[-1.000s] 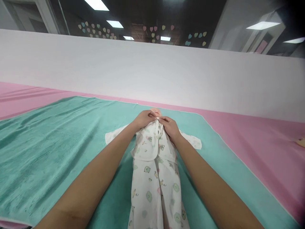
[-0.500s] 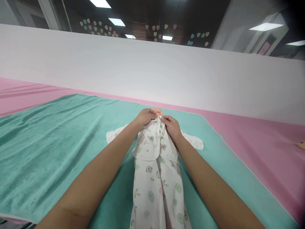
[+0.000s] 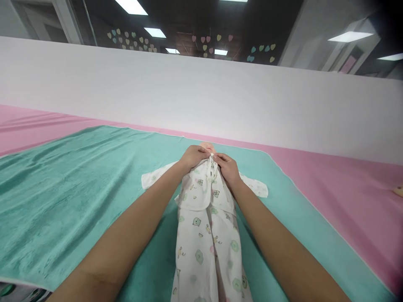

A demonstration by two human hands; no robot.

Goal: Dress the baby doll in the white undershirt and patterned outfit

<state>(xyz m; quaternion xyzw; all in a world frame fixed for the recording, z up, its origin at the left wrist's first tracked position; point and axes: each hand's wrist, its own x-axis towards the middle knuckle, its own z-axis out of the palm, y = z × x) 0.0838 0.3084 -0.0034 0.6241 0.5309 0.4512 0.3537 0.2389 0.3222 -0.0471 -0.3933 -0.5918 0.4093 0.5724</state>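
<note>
A baby doll [image 3: 208, 146] lies on its back, its head at the far end and partly hidden behind my hands. It wears a white baby jacket [image 3: 195, 191] printed with small animals, sleeves spread out to both sides. Below the jacket's hem are matching printed trousers [image 3: 198, 251]. At the neckline, my left hand [image 3: 195, 155] pinches the collar from the left. My right hand [image 3: 226, 166] pinches it from the right, fingertips almost meeting the left ones. A small tie hangs at the chest just under my fingers.
A teal blanket [image 3: 78, 188] with soft folds lies under the doll, over a pink sheet [image 3: 352, 184]. Behind stands a low white wall [image 3: 189, 96] with dark glass and heart stickers above. A small pale object [image 3: 398, 191] sits at the right edge.
My left hand has shifted slightly right, its fingertips closer to the right hand's at the collar. The right hand stays nearly still. The view has tilted a little.
</note>
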